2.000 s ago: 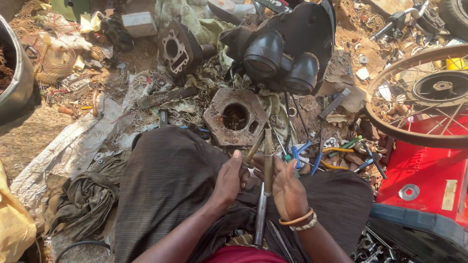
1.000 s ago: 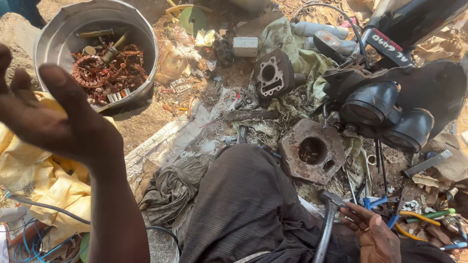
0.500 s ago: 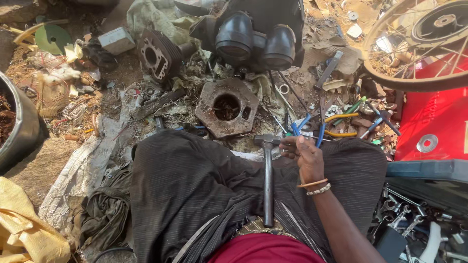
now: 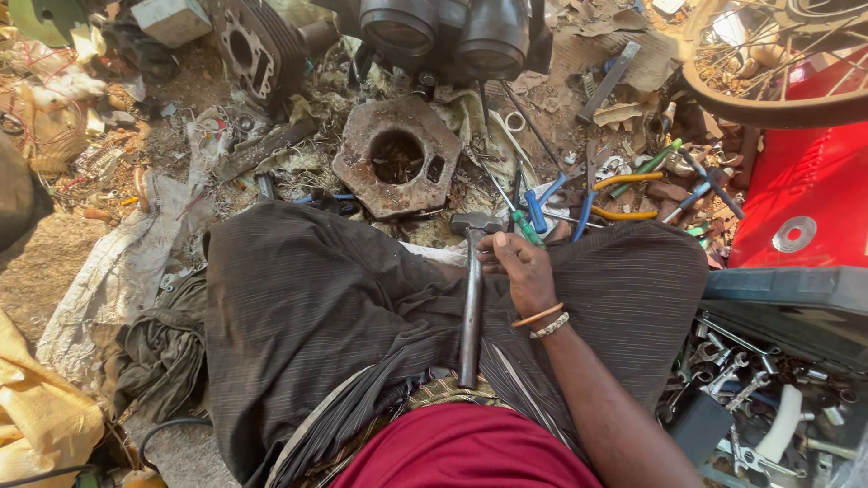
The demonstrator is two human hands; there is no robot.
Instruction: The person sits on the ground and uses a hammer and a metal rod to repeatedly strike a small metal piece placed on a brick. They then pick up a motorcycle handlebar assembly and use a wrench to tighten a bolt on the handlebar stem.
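Observation:
A steel hammer lies along my lap on the dark striped cloth, its head pointing away from me. My right hand, with bangles at the wrist, rests just right of the hammer's head. Its fingers are curled and the thumb is against the handle; whether it grips anything is unclear. My left hand is out of view. A rusty octagonal metal block with a round hole sits on the ground just beyond my knees.
Pliers and screwdrivers with blue, yellow and green handles lie beyond my right hand. A finned engine cylinder and a dark twin-gauge housing sit at the top. A red panel, a spoked wheel and an open toolbox are at right.
My left hand, raised at the left a second ago, has left the view. The view swung back from the metal bowl to my lap. My right hand stays by the hammer's head.

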